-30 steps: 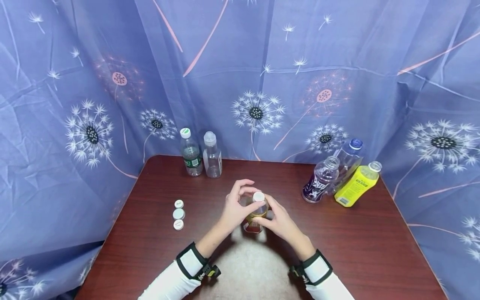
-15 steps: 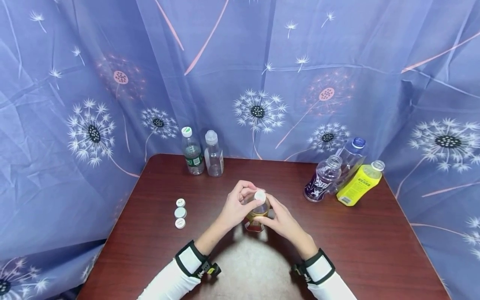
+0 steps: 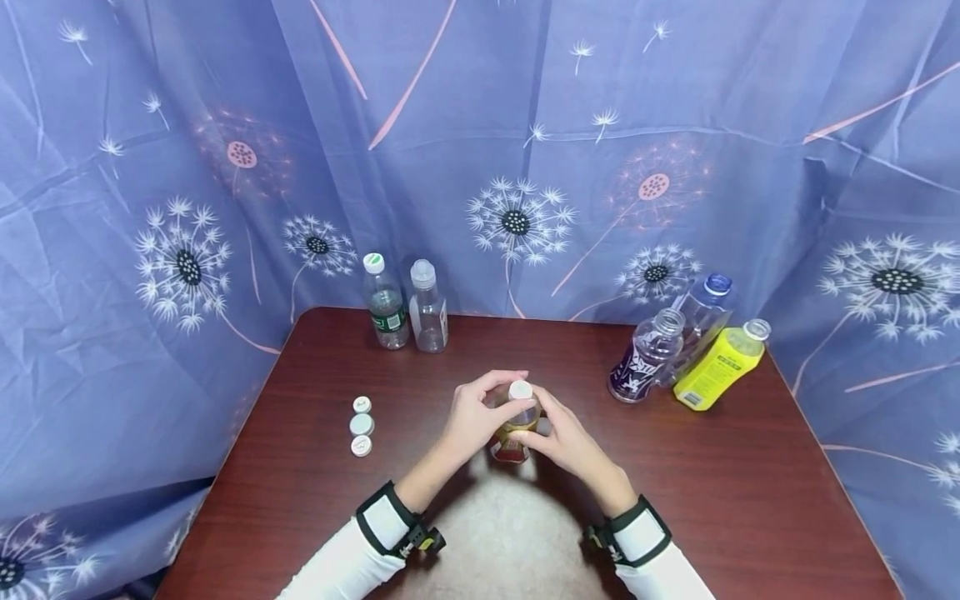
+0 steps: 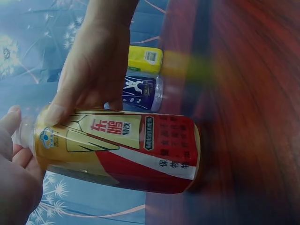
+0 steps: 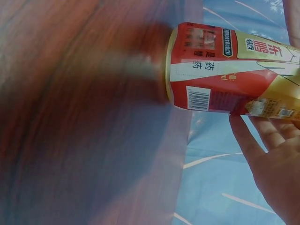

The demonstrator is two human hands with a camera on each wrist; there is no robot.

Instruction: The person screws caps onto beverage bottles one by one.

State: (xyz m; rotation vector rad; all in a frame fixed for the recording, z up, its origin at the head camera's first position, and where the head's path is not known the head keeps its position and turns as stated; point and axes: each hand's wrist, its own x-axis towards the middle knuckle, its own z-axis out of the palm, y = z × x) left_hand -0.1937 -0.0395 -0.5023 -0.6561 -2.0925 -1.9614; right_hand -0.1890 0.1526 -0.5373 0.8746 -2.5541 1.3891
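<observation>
A drink bottle (image 3: 510,451) with a red and gold label stands upright on the table in front of me, topped by a white cap (image 3: 521,389). My left hand (image 3: 477,414) pinches that cap, thumb on the near side and forefinger on the far side. Round the bottle's upper part, my right hand (image 3: 572,443) grips it from the right. The label (image 4: 112,140) shows red Chinese characters in the left wrist view. In the right wrist view my right hand's fingers (image 5: 246,140) lie against the label. The cap is out of sight there.
Three loose caps (image 3: 362,425) lie in a row on the left of the table (image 3: 300,500). At the back left stand a green-labelled bottle (image 3: 387,312) and a clear bottle (image 3: 429,321). A purple-labelled bottle (image 3: 637,367), a blue-necked bottle (image 3: 697,325) and a yellow bottle (image 3: 716,371) stand right.
My left hand's fingers have shifted round the cap, the forefinger now stretched over its far side. The right hand and bottle have stayed in place.
</observation>
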